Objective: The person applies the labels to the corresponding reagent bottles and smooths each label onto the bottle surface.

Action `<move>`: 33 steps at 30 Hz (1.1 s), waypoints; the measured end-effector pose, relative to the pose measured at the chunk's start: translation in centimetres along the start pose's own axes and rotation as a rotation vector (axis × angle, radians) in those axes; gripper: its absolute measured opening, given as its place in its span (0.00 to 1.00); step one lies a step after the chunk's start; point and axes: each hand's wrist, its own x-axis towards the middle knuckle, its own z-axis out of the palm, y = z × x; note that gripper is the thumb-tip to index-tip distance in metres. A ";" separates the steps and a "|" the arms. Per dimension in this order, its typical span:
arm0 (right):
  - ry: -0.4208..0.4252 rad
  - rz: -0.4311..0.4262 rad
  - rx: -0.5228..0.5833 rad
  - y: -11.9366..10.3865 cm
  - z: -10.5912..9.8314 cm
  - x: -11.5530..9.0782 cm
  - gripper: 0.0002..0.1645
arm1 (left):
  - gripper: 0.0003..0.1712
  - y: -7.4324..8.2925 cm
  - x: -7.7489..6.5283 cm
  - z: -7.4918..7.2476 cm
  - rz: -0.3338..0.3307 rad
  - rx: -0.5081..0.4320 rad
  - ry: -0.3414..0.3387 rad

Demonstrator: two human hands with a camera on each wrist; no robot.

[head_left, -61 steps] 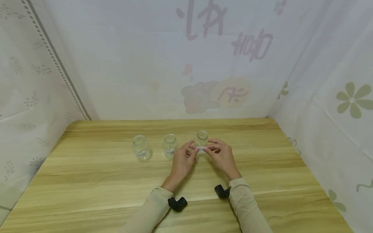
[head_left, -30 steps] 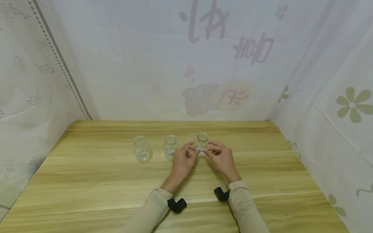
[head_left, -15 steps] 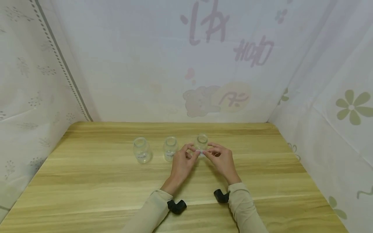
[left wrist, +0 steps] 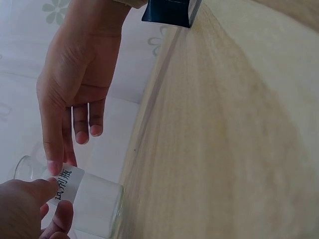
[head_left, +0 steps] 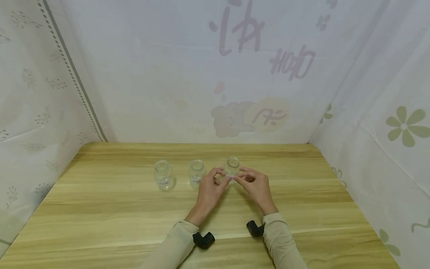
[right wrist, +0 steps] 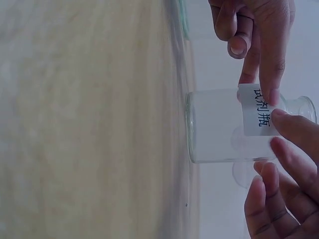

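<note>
An open glass jar [head_left: 231,164] stands upright on the wooden table between both hands. Its white label [right wrist: 253,124] carries dark printed characters and lies across the jar's side. My left hand [head_left: 211,188] has its thumb on the label and its fingers reaching round the jar's left side. From the right, my right hand [head_left: 258,188] does likewise, thumb tip meeting the other thumb over the label. In the head view the thumbs cover most of the label. Two similar labelled jars, a middle jar [head_left: 196,173] and a left jar [head_left: 163,175], stand to the left.
The wooden table [head_left: 117,224] ends at a pale printed cloth [head_left: 161,93] behind and on both sides. A black angled piece [head_left: 203,240] sits at the left sleeve, and another black piece [head_left: 255,228] at the right sleeve.
Both thumbs have slid inward along the label until their tips nearly meet, hiding more of it. The head view has tilted slightly, so the scene sits lower. The jars stay put.
</note>
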 end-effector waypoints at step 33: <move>-0.014 -0.002 0.099 0.2 0.2 0.0 0.14 | 0.03 0.0 0.0 -0.5 0.033 -0.008 -0.027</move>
